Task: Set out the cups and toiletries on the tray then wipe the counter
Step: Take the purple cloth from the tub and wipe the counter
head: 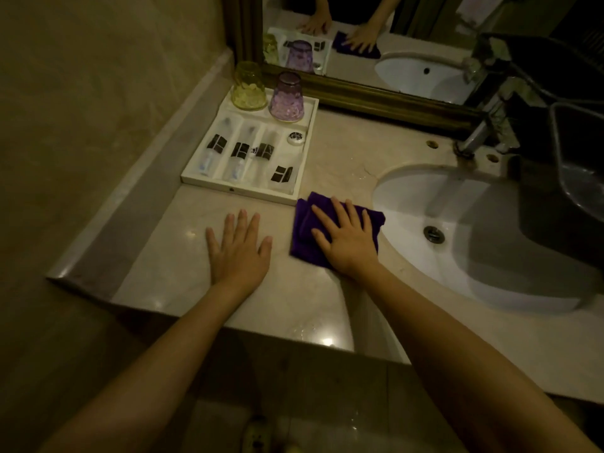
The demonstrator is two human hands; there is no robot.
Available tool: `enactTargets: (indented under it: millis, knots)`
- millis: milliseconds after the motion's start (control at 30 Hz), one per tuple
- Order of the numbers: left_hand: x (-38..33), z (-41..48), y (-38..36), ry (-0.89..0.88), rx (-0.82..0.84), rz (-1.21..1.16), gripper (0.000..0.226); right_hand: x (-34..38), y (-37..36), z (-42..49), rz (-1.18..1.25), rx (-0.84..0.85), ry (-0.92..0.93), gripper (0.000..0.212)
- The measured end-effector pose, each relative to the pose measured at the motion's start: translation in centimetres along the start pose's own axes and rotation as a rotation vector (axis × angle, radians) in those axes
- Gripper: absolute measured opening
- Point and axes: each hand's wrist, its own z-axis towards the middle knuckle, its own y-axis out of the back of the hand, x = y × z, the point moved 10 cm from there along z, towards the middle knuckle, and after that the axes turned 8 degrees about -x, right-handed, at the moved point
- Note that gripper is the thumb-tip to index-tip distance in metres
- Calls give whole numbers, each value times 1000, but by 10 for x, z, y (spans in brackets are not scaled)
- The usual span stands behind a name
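Purple cloth (340, 223), folded into a thick pad, lies on the pale marble counter (183, 273) between the white tray (242, 190) and the left rim of the oval sink (457, 256), its far corner just beside the tray's near right corner. The right hand (346, 240) presses flat on top of it, fingers straight and slightly spread, palm down, not curled around the fabric. The left hand (238, 250) rests flat on bare marble just to the left of the cloth, fingers extended and fanned, holding nothing. The tray sits toward the counter's far left corner, close to the side wall ledge. At its far edge stand two upturned glass cups side by side: a yellow cup (249, 88) on the left and a purple cup (287, 98) on the right. In the long compartments nearer the person lie clear wrapped toiletry packets (240, 155) with dark labels, and a small round white item (296, 137) sits in the right-hand compartment. A framed mirror (376, 44) runs along the counter's far edge, and a chrome tap (477, 138) rises behind the sink.
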Motion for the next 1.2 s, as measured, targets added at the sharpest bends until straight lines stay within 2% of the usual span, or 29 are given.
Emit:
enactTargets:
  millis: [133,333,600,833,1067,1200]
  knots:
    - [-25,4,-3,62,18,-64,64,-10,-4,22,-9,-5,-26,57]
    - [-54,14,-10,120,20,2,66,-22,-3,51,-3,-12,-47,56]
    - [-58,13,-12,120,-38,133,68,-37,-3,91,5,8,-29,56]
    - [-51,16,-17,123,-13,125,69,-40,-5,118,17,16,54,55]
    - [-16,18,-6,-144,28,57,55,-29,2,90,61,51,64,55]
    - [-17,17,-3,-180,-16,64,55,-13,7,42,56,36,38,55]
